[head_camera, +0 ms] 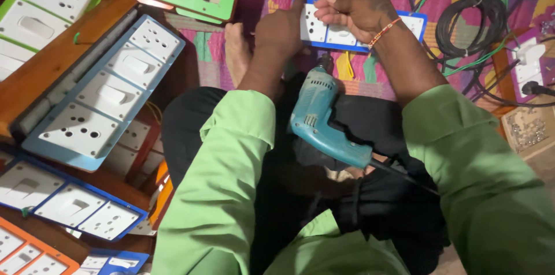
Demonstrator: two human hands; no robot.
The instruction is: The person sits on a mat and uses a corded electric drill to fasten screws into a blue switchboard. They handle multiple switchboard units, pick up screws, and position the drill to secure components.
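Observation:
A blue-framed switch and socket panel (341, 35) with white modules lies on the patterned cloth in front of me. My left hand (282, 29) presses its left end, thumb up against the frame. My right hand (352, 3) is curled over the panel's top middle, fingers pinched on it; whether a small part sits in the fingertips is hidden. A teal electric drill (321, 119) rests across my lap, nose toward the panel, untouched. A yellow-handled tool (345, 66) lies just below the panel.
Several switch panels in blue, green and orange frames (107, 93) are stacked on wooden boards at the left. Black and green cables (468, 23) coil at the upper right. A box of screws (529, 129) sits at the right edge. My bare foot (237, 49) lies beside the panel.

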